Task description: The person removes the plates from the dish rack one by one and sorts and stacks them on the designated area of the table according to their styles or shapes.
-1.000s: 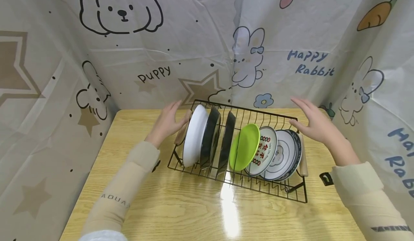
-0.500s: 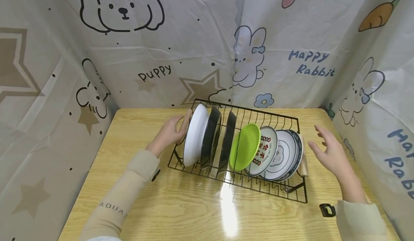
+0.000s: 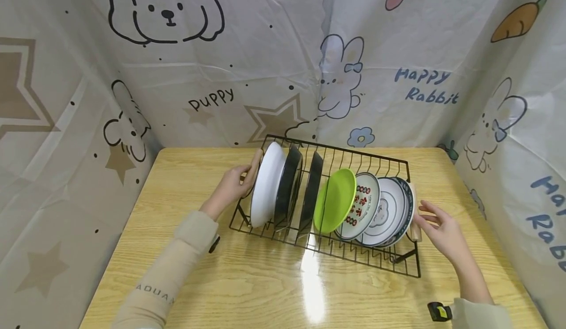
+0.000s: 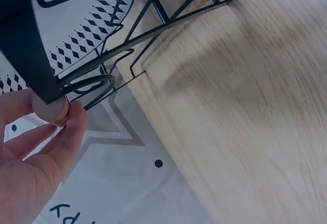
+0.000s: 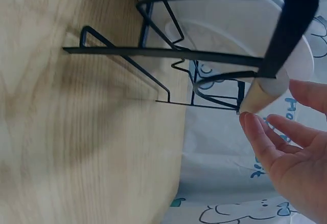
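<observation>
A black wire dish rack (image 3: 404, 257) with wooden end handles stands on the table. In the head view my left hand (image 3: 232, 184) holds the left handle (image 3: 253, 168), thumb and fingers round it. On the other side, my right hand (image 3: 444, 231) has its thumb and fingers against the right handle (image 3: 415, 233), pinching it lightly. From left to right the rack bears a white deep dish (image 3: 267, 186), black dishes (image 3: 311, 191), a lime-green plate (image 3: 336, 201), a plate with red lettering (image 3: 364, 208) and grey-rimmed plates (image 3: 384, 216), all on edge.
The rack sits slightly askew on a light wooden table (image 3: 247, 289). Printed curtains (image 3: 274, 64) with cartoon animals enclose the back and both sides. A black wrist-camera mount (image 3: 439, 312) shows beside the right sleeve.
My right hand has come down from above the rack's right end, swung outside, and met the right handle. My left hand has lowered and closed round the left handle. The rack stays put.
</observation>
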Demonstrator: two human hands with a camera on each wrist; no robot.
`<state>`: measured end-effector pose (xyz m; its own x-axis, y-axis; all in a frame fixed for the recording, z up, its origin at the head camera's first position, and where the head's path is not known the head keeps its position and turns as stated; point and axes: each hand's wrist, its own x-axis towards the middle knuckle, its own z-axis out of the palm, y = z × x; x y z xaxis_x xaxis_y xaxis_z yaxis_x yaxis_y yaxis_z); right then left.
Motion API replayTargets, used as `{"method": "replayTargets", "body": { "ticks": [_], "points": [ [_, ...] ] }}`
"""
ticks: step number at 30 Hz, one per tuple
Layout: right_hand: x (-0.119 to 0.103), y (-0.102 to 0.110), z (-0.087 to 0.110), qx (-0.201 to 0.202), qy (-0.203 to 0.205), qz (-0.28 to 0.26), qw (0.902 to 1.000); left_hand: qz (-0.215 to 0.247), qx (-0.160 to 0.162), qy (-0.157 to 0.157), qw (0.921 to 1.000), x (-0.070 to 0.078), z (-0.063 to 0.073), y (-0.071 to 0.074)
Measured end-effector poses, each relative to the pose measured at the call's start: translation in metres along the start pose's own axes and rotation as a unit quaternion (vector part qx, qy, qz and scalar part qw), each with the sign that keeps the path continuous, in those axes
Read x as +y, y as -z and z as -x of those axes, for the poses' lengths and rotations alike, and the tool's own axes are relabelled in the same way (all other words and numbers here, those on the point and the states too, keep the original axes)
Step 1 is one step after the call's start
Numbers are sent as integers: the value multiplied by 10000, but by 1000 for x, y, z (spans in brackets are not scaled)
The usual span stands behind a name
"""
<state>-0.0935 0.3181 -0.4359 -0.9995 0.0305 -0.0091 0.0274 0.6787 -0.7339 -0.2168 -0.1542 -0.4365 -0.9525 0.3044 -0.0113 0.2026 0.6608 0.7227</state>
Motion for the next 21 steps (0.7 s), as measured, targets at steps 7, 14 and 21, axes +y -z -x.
{"method": "replayTargets", "body": {
  "ticks": [7,14,21],
  "points": [
    [2,-10,5,69,-226,-252,9994,-7,142,-7,9999,0,2,-3],
    [1,-18,9,403,-130,-801,9959,4,188,144,9997,1,3,-5],
    [-2,-19,9,403,-324,-877,9948,84,202,205,9996,3,4,-6]
  ]
}}
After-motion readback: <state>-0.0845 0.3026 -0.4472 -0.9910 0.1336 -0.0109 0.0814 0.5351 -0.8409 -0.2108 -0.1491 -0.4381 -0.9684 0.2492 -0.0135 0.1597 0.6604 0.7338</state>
